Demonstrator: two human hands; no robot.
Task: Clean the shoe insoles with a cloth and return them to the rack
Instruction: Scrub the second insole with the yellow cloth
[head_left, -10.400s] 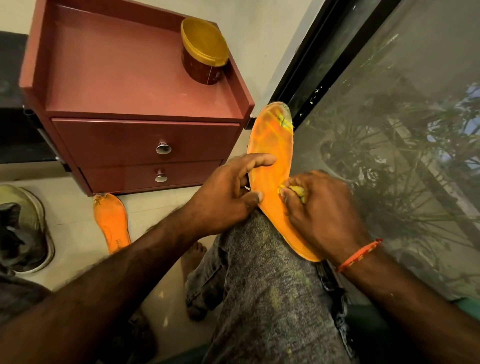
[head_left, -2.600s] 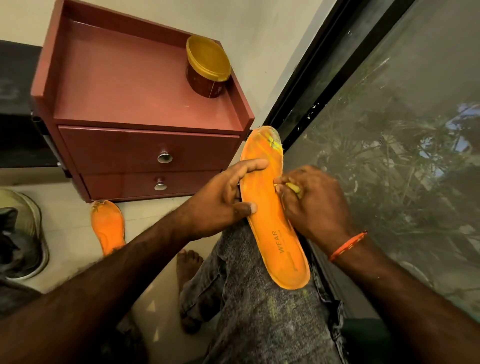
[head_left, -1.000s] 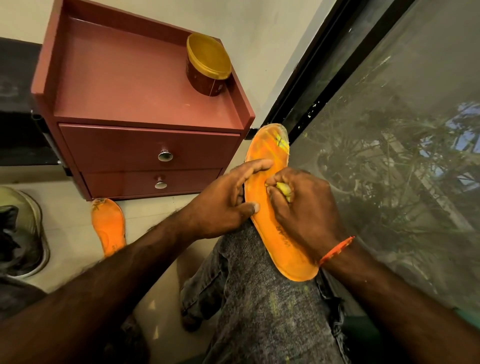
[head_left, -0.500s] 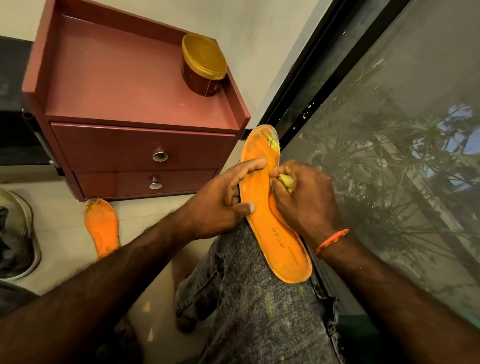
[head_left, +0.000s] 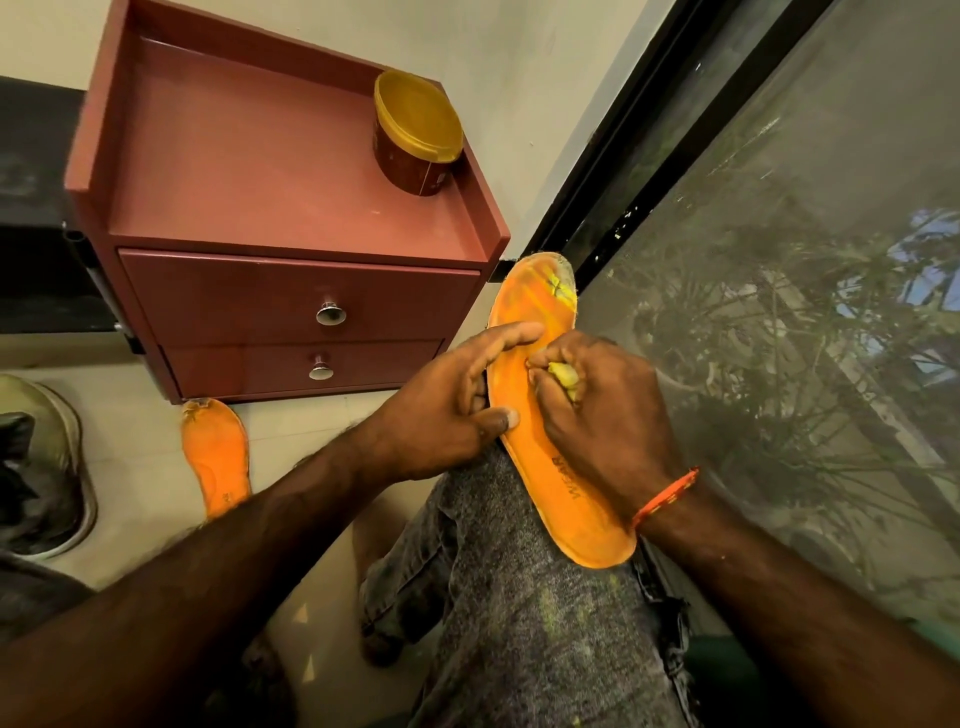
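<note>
Two insoles (head_left: 524, 415) (head_left: 215, 457), one cloth (head_left: 563, 374), one tub (head_left: 415, 140)

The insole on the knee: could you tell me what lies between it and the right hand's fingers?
A small yellow cloth, bunched in the right hand against the insole, per the head view.
</note>
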